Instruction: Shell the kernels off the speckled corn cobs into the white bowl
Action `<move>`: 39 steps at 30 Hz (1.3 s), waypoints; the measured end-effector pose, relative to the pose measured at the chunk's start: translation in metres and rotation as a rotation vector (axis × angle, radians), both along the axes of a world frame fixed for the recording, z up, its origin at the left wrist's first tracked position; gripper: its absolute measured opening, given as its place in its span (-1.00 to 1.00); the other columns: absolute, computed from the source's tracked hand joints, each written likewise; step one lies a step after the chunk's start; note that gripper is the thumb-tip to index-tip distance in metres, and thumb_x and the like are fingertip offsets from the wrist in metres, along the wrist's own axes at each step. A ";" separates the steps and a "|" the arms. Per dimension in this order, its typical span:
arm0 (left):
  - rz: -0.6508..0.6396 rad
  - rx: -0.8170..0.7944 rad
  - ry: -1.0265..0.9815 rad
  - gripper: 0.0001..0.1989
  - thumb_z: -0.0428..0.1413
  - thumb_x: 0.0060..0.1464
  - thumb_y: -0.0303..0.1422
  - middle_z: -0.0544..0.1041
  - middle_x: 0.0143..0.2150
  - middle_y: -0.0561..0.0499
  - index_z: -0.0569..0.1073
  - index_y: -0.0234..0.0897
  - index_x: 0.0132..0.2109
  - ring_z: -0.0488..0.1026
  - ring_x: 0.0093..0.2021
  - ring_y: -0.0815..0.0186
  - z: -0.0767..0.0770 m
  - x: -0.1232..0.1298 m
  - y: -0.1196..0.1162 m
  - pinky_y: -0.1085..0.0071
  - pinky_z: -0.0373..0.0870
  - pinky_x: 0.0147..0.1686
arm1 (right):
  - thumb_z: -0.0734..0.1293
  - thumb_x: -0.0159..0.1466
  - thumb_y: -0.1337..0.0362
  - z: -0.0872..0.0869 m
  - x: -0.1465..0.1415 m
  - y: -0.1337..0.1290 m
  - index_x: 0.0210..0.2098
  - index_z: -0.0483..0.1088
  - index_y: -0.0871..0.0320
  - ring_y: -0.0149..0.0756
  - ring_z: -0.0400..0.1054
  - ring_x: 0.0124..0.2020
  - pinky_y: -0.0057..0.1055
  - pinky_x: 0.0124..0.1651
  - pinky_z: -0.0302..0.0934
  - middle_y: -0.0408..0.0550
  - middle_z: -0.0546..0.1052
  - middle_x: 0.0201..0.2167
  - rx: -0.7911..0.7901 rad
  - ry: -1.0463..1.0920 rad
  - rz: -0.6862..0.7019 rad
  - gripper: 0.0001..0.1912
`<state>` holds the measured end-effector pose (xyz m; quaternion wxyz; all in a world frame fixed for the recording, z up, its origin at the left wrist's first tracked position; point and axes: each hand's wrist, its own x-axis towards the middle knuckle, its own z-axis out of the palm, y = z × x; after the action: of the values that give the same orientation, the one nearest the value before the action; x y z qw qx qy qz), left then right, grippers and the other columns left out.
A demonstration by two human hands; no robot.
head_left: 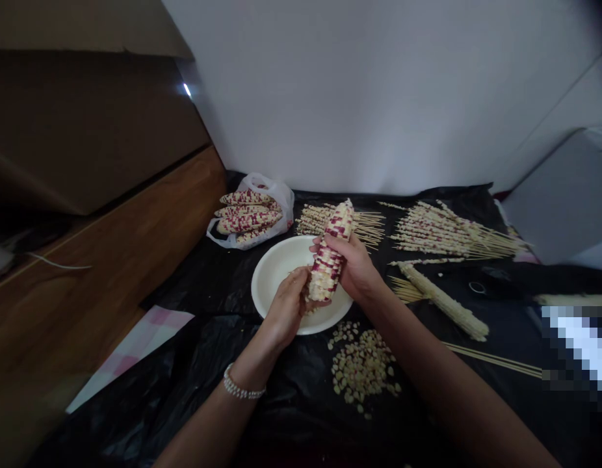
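An ear of corn [336, 244] with white and dark red kernels is tilted above a white bowl [262, 276]. My right hand [357, 263] is wrapped round its middle, thumb across the kernels. My left hand [290, 302] closes on the lower end of the ear, its fingers partly hidden behind it. A few loose kernels [311, 312] show in the bowl under my left hand; the rest of the bowl's inside is partly covered by my hands.
Several ears of corn [249, 218] lie in a white plastic bag [281, 195]. Kernels threaded on sticks [432, 231] lie at the right, more [311, 220] behind the bowl. A stripped cob [447, 302], bare sticks [491, 359] and a kernel pile [362, 367] rest on black plastic sheeting [194, 377].
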<state>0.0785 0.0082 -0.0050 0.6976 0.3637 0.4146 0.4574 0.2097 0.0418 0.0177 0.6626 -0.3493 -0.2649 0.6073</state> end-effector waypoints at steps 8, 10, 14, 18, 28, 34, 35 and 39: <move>-0.065 0.025 0.018 -0.48 0.35 0.02 0.00 0.66 -0.12 -0.16 0.61 -0.33 -0.05 0.55 -0.17 0.17 -0.001 -0.002 -0.002 0.33 0.53 -0.25 | 0.57 -0.06 0.19 -0.001 -0.001 -0.001 -0.27 0.38 0.08 -0.26 0.52 -0.36 -0.36 -0.33 0.39 -0.20 0.57 -0.41 0.004 -0.009 -0.014 -0.58; -0.089 0.024 0.020 -0.50 0.37 0.02 -0.02 0.66 -0.15 -0.15 0.63 -0.33 -0.05 0.56 -0.20 0.20 -0.003 -0.002 -0.002 0.34 0.52 -0.22 | 0.56 -0.05 0.18 -0.002 -0.002 -0.001 -0.27 0.38 0.07 -0.26 0.52 -0.33 -0.36 -0.32 0.37 -0.20 0.57 -0.40 0.016 -0.022 -0.019 -0.60; -0.085 0.035 0.010 -0.56 0.37 0.03 -0.09 0.67 -0.13 -0.14 0.63 -0.32 -0.05 0.56 -0.21 0.22 -0.005 -0.002 0.000 0.35 0.52 -0.19 | 0.55 -0.04 0.16 -0.003 -0.003 0.000 -0.26 0.38 0.07 -0.23 0.52 -0.30 -0.33 -0.29 0.38 -0.17 0.57 -0.37 0.008 -0.024 -0.013 -0.60; -0.068 0.025 0.027 -0.59 0.36 0.02 -0.15 0.66 -0.10 -0.15 0.61 -0.33 -0.05 0.56 -0.17 0.17 -0.004 -0.002 -0.001 0.30 0.54 -0.19 | 0.57 -0.02 0.16 -0.007 -0.002 0.000 -0.23 0.38 0.06 -0.22 0.52 -0.27 -0.34 -0.29 0.38 -0.17 0.57 -0.35 0.022 -0.044 -0.019 -0.57; -0.019 0.059 0.125 -0.69 0.18 -0.05 -0.34 0.63 -0.17 -0.11 0.55 -0.30 -0.11 0.55 -0.21 0.14 -0.014 0.000 -0.001 0.26 0.57 -0.25 | 0.53 0.11 0.14 -0.008 -0.009 -0.013 -0.15 0.37 0.00 -0.17 0.48 -0.17 -0.22 -0.07 0.39 -0.17 0.57 -0.26 0.129 -0.423 0.014 -0.62; 0.029 0.019 0.078 -0.67 0.13 -0.18 -0.48 0.63 -0.18 -0.08 0.56 -0.29 -0.18 0.54 -0.25 0.21 -0.007 0.001 -0.001 0.27 0.59 -0.23 | 0.55 0.08 0.11 -0.007 -0.004 -0.007 -0.16 0.39 0.02 -0.21 0.52 -0.21 -0.28 -0.15 0.39 -0.19 0.57 -0.28 0.109 -0.230 0.023 -0.60; 0.028 -0.003 0.044 -0.67 0.15 -0.16 -0.47 0.64 -0.15 -0.09 0.56 -0.29 -0.15 0.56 -0.20 0.18 -0.004 0.000 -0.001 0.25 0.60 -0.20 | 0.56 0.07 0.11 -0.006 -0.002 -0.005 -0.17 0.39 0.02 -0.21 0.52 -0.21 -0.29 -0.17 0.39 -0.20 0.58 -0.28 0.111 -0.188 0.009 -0.59; -0.075 -0.091 -0.028 -0.70 0.28 0.02 -0.28 0.64 -0.13 -0.17 0.57 -0.33 -0.11 0.60 -0.12 0.06 0.005 -0.001 0.000 0.14 0.61 -0.16 | 0.57 0.00 0.16 -0.002 0.003 -0.001 -0.21 0.39 0.05 -0.25 0.49 -0.27 -0.34 -0.23 0.36 -0.19 0.58 -0.34 0.099 -0.054 -0.023 -0.58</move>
<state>0.0770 0.0083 -0.0002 0.7358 0.3405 0.4112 0.4167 0.2131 0.0405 0.0154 0.6788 -0.3353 -0.3084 0.5759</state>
